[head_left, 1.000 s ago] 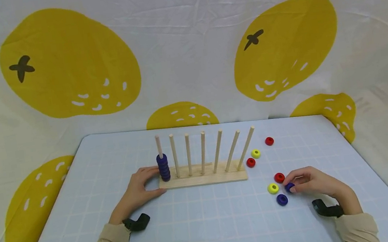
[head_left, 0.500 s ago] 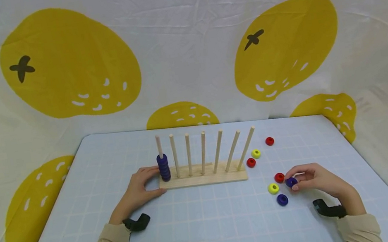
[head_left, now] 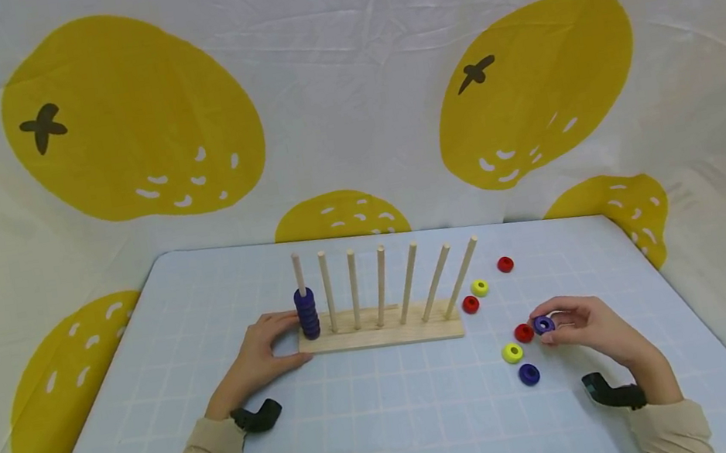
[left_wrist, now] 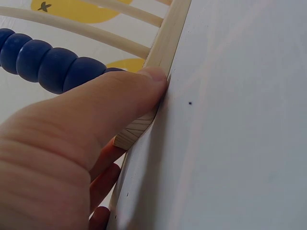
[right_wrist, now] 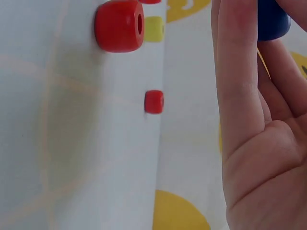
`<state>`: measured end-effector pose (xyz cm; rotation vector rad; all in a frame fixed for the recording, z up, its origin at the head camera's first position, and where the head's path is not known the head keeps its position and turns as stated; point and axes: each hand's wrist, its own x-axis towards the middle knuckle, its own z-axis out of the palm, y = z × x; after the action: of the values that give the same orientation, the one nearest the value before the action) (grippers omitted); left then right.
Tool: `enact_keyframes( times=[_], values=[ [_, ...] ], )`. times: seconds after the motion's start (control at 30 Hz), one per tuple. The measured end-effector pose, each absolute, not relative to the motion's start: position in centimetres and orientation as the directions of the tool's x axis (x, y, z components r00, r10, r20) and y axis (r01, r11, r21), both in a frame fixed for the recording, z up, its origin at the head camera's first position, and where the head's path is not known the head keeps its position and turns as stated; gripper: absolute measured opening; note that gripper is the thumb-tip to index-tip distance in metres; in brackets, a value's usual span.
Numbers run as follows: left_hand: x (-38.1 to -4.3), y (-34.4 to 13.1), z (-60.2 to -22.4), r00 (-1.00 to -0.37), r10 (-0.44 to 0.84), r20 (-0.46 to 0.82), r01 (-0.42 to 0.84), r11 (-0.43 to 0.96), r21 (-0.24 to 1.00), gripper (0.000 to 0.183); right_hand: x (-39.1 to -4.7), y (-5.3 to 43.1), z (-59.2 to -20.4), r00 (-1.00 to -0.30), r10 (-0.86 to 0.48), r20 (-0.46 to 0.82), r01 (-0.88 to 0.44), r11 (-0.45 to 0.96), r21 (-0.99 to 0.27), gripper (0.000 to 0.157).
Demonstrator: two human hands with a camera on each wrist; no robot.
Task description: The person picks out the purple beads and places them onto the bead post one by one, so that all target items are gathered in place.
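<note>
My left hand grips the left end of a wooden base between thumb and fingers. In the left wrist view the thumb presses the front edge of the base, with fingers behind it. Several thin pegs stand on the base; the leftmost carries a stack of dark blue beads. On the right, my right hand pinches a blue bead between thumb and fingers, its hole turned to the head view. In the right wrist view this bead is partly cut off at the top.
Near the right hand lie a red bead, a yellow bead and another blue bead. Farther back, right of the base, are a second yellow bead and two more red ones. A lemon-print cloth hangs behind the table.
My right hand has lifted the blue bead up and away from the loose beads, and turned it so its hole shows. The left hand stays on the base.
</note>
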<state>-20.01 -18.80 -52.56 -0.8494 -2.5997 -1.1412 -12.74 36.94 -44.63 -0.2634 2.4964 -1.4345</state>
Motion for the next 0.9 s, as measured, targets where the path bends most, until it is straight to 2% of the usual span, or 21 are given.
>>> enact_keyframes(
  times=[0.13, 0.27, 0.53, 0.9],
  values=[
    [-20.1, -18.7, -52.6, -0.811, 0.434, 0.392, 0.582, 0.531, 0.616, 0.061, -12.8, 36.4, -44.5, -0.974, -0.222, -0.039, -0.096, 0.566, -0.819, 0.035],
    [-20.0, -18.6, -52.5, -0.815, 0.431, 0.387, 0.576, 0.530, 0.622, 0.060, -12.8, 35.9, -44.1, -0.978, -0.206, 0.037, -0.151, 0.575, -0.804, 0.036],
    [-19.9, -18.7, -52.6, -0.833, 0.422, 0.358, 0.547, 0.537, 0.642, 0.061, -13.4, 35.1, -43.2, -0.977, -0.192, 0.091, -0.183, 0.541, -0.821, 0.038],
    [-19.9, -18.8, -52.4, -0.835, 0.422, 0.354, 0.546, 0.550, 0.632, 0.061, -14.5, 33.6, -41.7, -0.973, -0.164, 0.159, -0.226, 0.580, -0.782, 0.033]
  ],
)
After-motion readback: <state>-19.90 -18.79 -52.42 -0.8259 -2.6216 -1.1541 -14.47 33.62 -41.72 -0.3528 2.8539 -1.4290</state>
